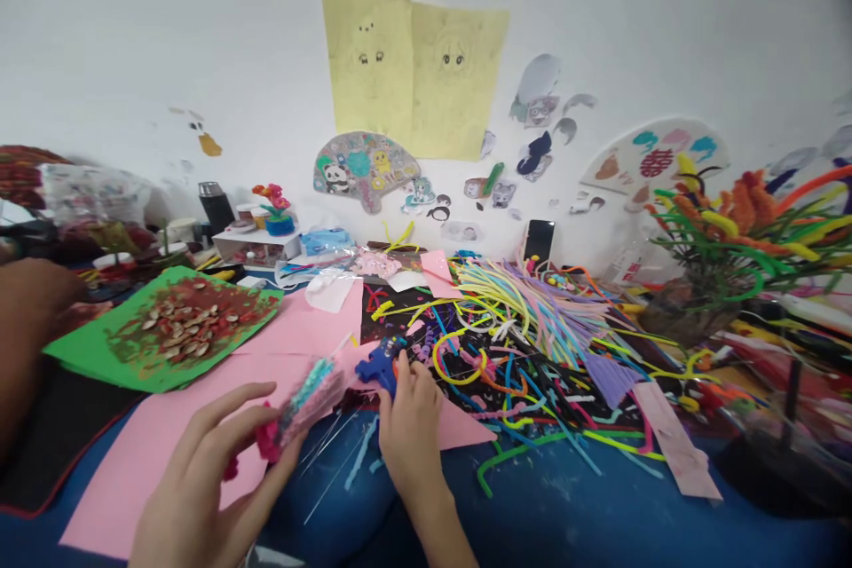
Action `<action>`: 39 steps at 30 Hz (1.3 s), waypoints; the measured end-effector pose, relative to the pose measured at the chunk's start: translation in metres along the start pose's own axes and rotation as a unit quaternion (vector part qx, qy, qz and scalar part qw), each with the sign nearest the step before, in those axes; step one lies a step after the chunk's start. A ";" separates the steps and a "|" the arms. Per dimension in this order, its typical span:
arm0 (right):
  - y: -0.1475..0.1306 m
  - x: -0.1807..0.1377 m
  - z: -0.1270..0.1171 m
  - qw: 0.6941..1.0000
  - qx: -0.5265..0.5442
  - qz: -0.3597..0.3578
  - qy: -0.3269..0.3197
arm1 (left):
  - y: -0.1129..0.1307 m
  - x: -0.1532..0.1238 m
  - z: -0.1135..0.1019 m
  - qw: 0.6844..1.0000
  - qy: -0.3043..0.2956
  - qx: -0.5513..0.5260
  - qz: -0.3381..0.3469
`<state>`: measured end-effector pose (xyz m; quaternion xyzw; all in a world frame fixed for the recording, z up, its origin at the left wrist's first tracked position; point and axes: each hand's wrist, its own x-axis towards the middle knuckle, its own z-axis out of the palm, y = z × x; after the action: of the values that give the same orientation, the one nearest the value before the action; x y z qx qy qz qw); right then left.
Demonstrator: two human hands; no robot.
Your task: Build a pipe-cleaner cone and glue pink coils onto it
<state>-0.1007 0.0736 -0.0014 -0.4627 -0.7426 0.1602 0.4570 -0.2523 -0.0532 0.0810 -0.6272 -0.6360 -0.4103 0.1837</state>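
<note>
My left hand (219,470) is closed around a fuzzy pipe-cleaner piece (311,395), pink with a turquoise strip and a magenta end. My right hand (414,426) grips a small blue glue gun (379,364), its front end pointing left toward the fuzzy piece. A narrow gap appears to separate the two. Beneath my hands lie pink paper sheets (150,453) on a blue tabletop (552,524). Thin wire-like sticks (326,461) and a light-blue pipe-cleaner bit (361,454) rest between my hands.
Loose pipe cleaners (519,319) cover the middle and right. Green paper (99,337) with seed shells (190,328) lies left, beside another person's arm (30,337). A phone (538,244) leans on the wall. Pipe-cleaner flowers (738,231) stand right, near a pink strip (675,439).
</note>
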 end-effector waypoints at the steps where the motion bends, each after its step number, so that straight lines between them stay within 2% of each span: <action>1: 0.000 -0.002 -0.007 0.998 0.061 0.003 0.005 | 0.003 0.000 0.002 1.000 -0.006 -0.008 0.015; 3: -0.002 -0.007 -0.028 0.970 0.241 -0.005 -0.028 | 0.012 0.001 0.008 0.998 -0.028 -0.025 0.052; 5: -0.003 -0.013 -0.050 0.902 0.417 -0.029 -0.106 | 0.020 0.001 0.015 0.994 -0.054 -0.043 0.081; 7: -0.006 -0.016 -0.067 0.851 0.498 -0.009 -0.166 | 0.027 0.001 0.021 0.989 -0.079 -0.065 0.103; 8: -0.007 -0.018 -0.073 0.842 0.509 0.013 -0.179 | 0.031 0.001 0.023 0.987 -0.089 -0.076 0.113; 10: -0.010 -0.019 -0.080 0.847 0.502 0.053 -0.168 | 0.036 0.002 0.027 0.980 -0.112 -0.095 0.133; 13: -0.010 -0.023 -0.083 0.865 0.484 0.067 -0.113 | 0.044 0.002 0.031 0.978 -0.118 -0.111 0.134; 15: -0.008 -0.026 -0.084 0.873 0.478 0.063 -0.074 | 0.051 -0.001 0.035 0.982 -0.081 -0.129 0.108; 19: -0.003 -0.034 -0.088 0.885 0.464 0.039 -0.015 | 0.063 -0.017 0.045 0.989 0.029 -0.136 0.046; 23: -0.001 -0.038 -0.091 0.917 0.398 0.015 0.010 | 0.074 -0.032 0.052 0.989 0.078 -0.123 0.019; 27: -0.001 -0.040 -0.092 0.936 0.349 -0.006 0.047 | 0.082 -0.038 0.056 0.986 0.074 -0.150 0.024; 32: -0.002 -0.042 -0.091 0.949 0.308 -0.035 0.061 | 0.084 -0.040 0.060 0.988 0.053 -0.134 0.054; 36: -0.002 -0.044 -0.088 0.944 0.312 -0.029 0.104 | 0.084 -0.044 0.066 0.989 0.049 -0.121 0.066; 39: -0.002 -0.044 -0.086 0.944 0.308 -0.042 0.113 | 0.085 -0.047 0.072 0.989 0.050 -0.113 0.077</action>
<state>-0.0239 0.0200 0.0228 -0.2823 -0.6193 0.3084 0.6646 -0.1448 -0.0400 0.0282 -0.6697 -0.5256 -0.4948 0.1745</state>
